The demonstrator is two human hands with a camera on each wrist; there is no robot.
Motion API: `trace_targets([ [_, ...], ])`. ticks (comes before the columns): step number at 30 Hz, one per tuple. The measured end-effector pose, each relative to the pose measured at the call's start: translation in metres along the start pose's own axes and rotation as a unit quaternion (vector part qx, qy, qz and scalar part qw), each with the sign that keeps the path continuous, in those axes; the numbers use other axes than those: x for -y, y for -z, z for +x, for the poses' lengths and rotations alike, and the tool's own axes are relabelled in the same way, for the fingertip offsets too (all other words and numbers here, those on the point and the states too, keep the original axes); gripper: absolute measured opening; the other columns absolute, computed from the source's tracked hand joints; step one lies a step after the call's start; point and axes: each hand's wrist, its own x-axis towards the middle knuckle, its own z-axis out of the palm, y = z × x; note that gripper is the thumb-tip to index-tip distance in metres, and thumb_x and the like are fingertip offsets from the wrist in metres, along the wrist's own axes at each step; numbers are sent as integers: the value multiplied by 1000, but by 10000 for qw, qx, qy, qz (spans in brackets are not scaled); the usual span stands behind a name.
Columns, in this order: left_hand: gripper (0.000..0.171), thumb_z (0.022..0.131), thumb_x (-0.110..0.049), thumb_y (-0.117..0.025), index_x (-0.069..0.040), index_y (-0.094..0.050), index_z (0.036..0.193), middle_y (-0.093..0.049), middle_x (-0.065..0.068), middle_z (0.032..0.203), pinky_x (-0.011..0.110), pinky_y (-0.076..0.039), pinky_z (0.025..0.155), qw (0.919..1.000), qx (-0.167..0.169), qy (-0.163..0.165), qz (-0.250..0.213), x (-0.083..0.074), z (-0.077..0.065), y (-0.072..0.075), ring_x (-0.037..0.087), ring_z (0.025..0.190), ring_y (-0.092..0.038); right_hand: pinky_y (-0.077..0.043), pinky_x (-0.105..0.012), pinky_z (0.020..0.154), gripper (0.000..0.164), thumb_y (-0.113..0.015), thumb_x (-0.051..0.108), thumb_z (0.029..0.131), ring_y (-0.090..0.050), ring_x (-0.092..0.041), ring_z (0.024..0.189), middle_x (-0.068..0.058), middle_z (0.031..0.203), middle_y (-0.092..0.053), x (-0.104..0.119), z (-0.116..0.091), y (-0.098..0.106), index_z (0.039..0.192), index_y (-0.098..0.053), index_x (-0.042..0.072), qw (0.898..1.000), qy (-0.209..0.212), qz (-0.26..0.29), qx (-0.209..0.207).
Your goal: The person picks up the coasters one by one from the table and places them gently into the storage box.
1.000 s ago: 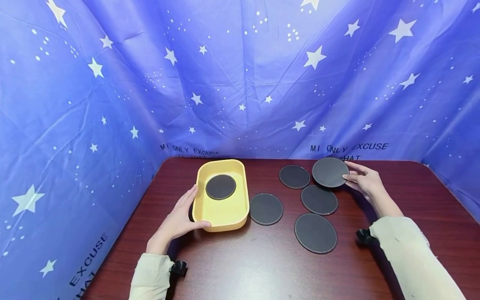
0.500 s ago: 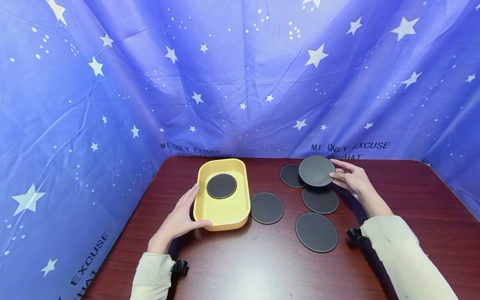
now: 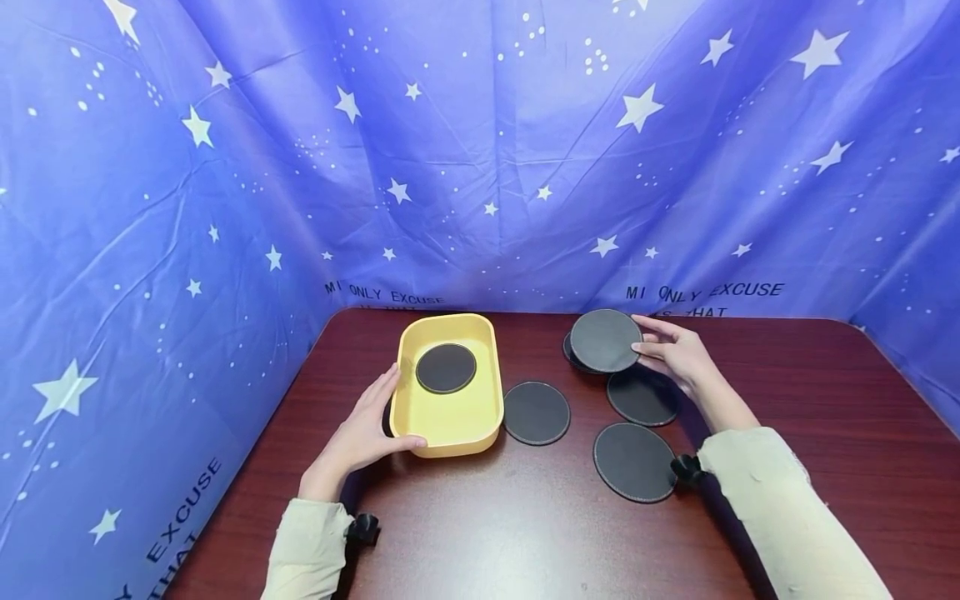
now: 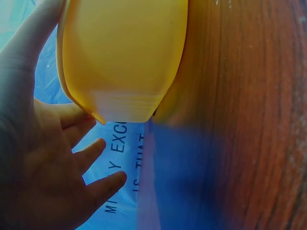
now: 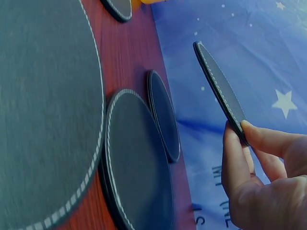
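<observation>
My left hand (image 3: 358,427) rests against the left side of a yellow rectangular box (image 3: 448,425), thumb at the near edge. The left wrist view shows its fingers spread, touching the box's corner. Inside the box lies one round black coaster (image 3: 446,368). My right hand (image 3: 681,357) pinches another black coaster (image 3: 606,337) by its right edge, between thumb and fingers. This stitched coaster (image 5: 219,88) is held up off the table in the right wrist view. It partly covers a coaster (image 3: 567,357) lying at the back.
Three more black coasters lie flat: one beside the box (image 3: 536,413), a middle coaster (image 3: 637,400) and a near coaster (image 3: 632,463). The dark red wooden table (image 3: 480,525) ends at a blue star-patterned cloth (image 3: 495,167) behind and at the sides.
My right hand has carried the pinched coaster leftward, from above the middle coaster to over the back coaster. My left hand and the box stay where they were.
</observation>
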Motion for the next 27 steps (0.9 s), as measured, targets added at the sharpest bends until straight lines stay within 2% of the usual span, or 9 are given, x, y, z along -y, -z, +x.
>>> trace_targets([
  [4,119,68,-51,-87,-4,-24,158,-21,11,167,61,-26,119,10000,-11,-38,-18,0,0,0,39,152,-21,-60,-20,73,53,-63,-8,92,-69,-1,79,9,84,-70,-1,1,-10,137,-61,20,9998,28,120,179],
  [11,119,68,-51,-87,-6,-23,158,-19,9,168,61,-26,120,10000,7,9,-7,0,0,1,37,153,-20,-59,-19,75,63,-63,-6,93,-69,1,80,11,85,-69,0,3,-29,151,-44,9,9995,-51,-133,280],
  [20,119,68,-52,-87,-6,-24,158,-19,10,168,62,-28,118,10000,-27,-68,7,2,1,1,39,152,-21,-59,-19,75,63,-62,-5,94,-66,2,79,11,83,-59,-1,8,-56,152,-40,6,9985,-146,-396,349],
  [27,119,68,-51,-87,-7,-24,159,-18,8,168,60,-28,119,10000,-2,-37,-26,0,1,1,38,152,-20,-60,-20,76,63,-59,-7,94,-67,1,79,10,84,-59,-1,11,-75,153,-38,2,9974,-136,-432,554],
])
